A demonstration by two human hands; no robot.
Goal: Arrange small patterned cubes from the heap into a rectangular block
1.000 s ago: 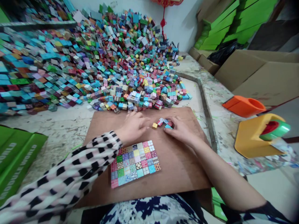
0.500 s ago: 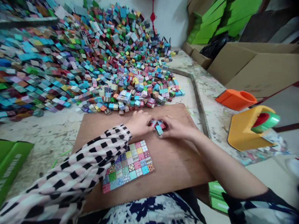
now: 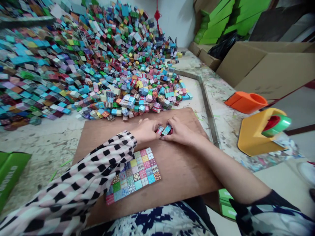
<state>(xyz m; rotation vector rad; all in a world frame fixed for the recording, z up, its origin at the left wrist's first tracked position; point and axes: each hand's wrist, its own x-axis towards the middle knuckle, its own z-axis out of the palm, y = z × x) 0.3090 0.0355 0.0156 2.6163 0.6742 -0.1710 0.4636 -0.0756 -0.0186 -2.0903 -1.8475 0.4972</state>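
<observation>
Over the far part of a brown board [image 3: 182,170], my two hands meet around a few small patterned cubes. My left hand [image 3: 146,131] pinches a red-and-white patterned cube [image 3: 159,130] at its fingertips. In my right hand [image 3: 179,131], thumb and fingers close on cubes with a light-blue face [image 3: 166,129]; darker red ones beside it are partly hidden by the fingers. Nearer to me, a flat rectangle of multicoloured patterned squares [image 3: 139,170] lies on the board, its left part covered by my checked left sleeve.
A large heap of small coloured cubes [image 3: 118,65] spreads behind the board and to the left. On the right stand an orange holder [image 3: 246,102] and a yellow tape dispenser [image 3: 253,134]. Behind them is a cardboard box [image 3: 275,68]. A green box [image 3: 14,177] sits at left.
The light-blue cube face between my hands has turned, from pointing down toward me to slanting up to the right. My hands stay close together. The whole view has shifted slightly.
</observation>
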